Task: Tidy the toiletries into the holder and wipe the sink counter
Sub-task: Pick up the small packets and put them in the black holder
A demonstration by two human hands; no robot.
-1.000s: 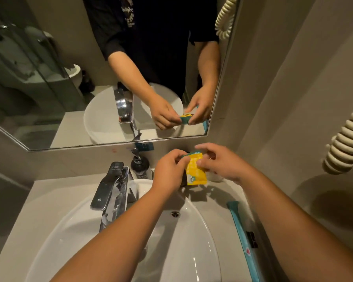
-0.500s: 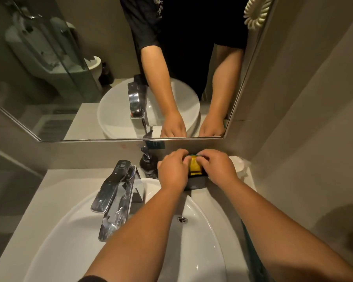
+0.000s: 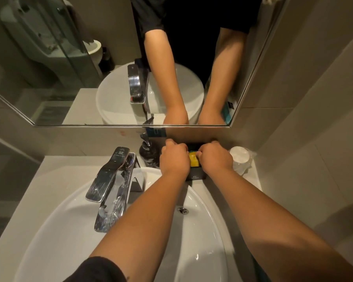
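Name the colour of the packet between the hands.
Yellow packet, seen in the head view.

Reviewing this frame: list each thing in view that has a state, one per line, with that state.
Yellow packet: partly down in the holder, pinched by both hands.
Black holder: upright on the counter, against the back wall.
Left hand: closed on the packet.
Right hand: closed on the packet.
Tap: no water running.
Soap pump bottle: upright, untouched.
Wrapped white cup: on the counter, in plastic, untouched.
Basin: no standing water.
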